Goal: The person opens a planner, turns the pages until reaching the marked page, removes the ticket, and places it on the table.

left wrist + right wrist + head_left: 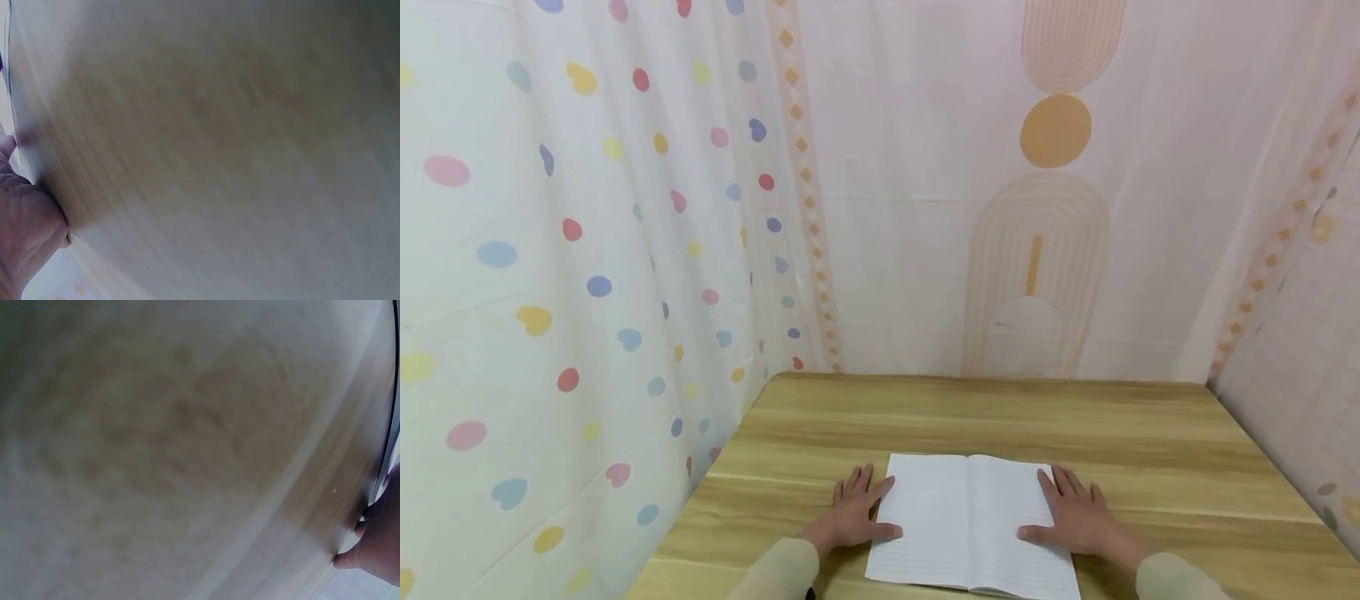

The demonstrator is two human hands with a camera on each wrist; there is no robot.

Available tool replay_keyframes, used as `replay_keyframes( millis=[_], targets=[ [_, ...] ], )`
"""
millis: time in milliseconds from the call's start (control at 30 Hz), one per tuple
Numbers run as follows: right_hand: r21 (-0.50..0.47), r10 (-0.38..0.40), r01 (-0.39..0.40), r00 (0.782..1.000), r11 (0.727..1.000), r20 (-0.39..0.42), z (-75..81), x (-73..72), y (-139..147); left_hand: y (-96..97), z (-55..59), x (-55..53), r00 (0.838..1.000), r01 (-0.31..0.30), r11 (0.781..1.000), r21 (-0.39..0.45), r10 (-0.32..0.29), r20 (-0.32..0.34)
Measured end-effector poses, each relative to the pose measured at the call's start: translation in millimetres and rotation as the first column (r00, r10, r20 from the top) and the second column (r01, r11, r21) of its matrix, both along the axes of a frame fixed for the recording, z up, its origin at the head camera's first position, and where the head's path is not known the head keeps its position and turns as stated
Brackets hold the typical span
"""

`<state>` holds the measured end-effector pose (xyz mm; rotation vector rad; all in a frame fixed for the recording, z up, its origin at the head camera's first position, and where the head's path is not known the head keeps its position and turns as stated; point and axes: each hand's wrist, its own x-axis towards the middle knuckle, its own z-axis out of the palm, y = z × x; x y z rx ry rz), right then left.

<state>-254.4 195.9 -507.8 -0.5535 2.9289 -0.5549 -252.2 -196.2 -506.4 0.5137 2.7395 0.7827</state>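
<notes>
An open notebook (932, 521) with white lined pages lies flat at the near side of the wooden table. My left hand (856, 510) rests at its left edge, thumb and index finger over the page margin, the other fingers spread on the wood. At the opposite edge my right hand (1075, 512) lies with thumb and index finger on the right page, its fingers spread. In the left wrist view part of the left hand (28, 228) shows low at the left border. The right wrist view catches part of the right hand (378, 540) at its right border.
The wooden table (985, 417) stretches beyond the notebook to a pale patterned curtain (895, 208) at the back. A curtain with coloured dots (572, 333) hangs along the left side, and another light curtain (1307, 375) borders the right.
</notes>
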Motion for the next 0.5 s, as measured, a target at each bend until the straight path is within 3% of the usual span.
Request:
replay_keyframes(
  millis=[267, 500],
  targets=[
    [-0.046, -0.011, 0.011, 1.0, 0.999, 0.001, 1.3, 0.9, -1.1, 0.1, 0.6, -0.4, 1.0, 0.001, 1.0, -0.007, -0.001, -0.011],
    [-0.018, -0.013, 0.013, 1.0, 1.0, 0.013, -0.1, -1.3, -1.1, -0.6, 0.8, -1.5, 1.0, 0.003, 1.0, -0.004, -0.003, -0.009]
  ],
)
